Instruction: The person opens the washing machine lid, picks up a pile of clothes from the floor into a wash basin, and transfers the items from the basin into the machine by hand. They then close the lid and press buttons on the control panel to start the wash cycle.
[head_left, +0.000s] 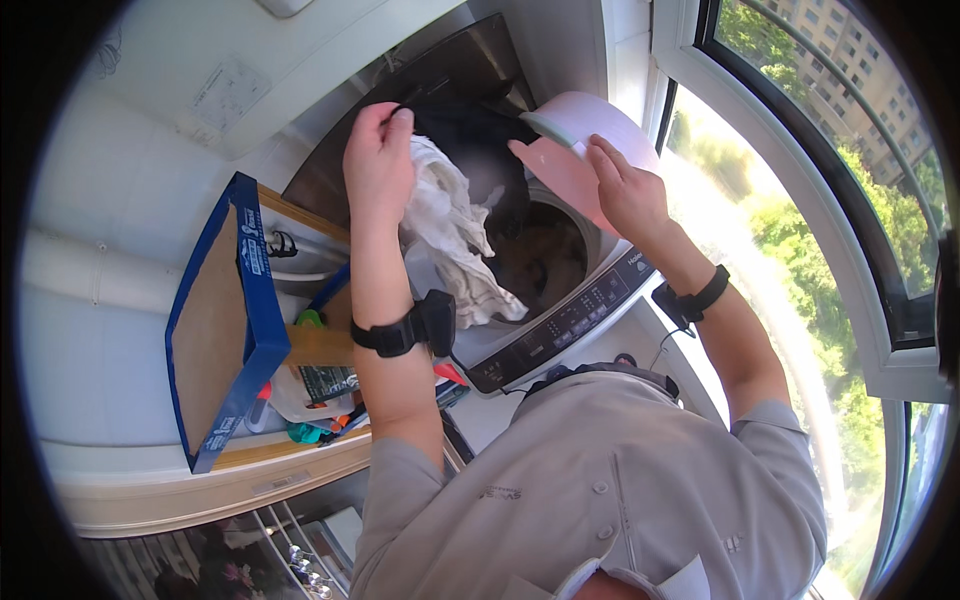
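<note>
Pinched in my left hand (379, 161) is the edge of a black garment (465, 124). It spans above the opening of a Haier top-loading washing machine (562, 322). A white cloth (446, 225) hangs beside that hand and down over the near left part of the machine's top; whether the fingers also grip it is hidden. My right hand (634, 187) grasps the rim of a pink plastic basin (615, 124), tilted on its side over the right of the opening. Inside the drum (547, 255) lies dim laundry, hard to make out.
The machine's dark lid (330, 165) is raised behind. To the left stands a blue-edged box (262, 300), with bottles and other small items (322, 390) beside it. A window (810, 187) with a white frame runs along the right. A white pipe (97, 270) crosses the left wall.
</note>
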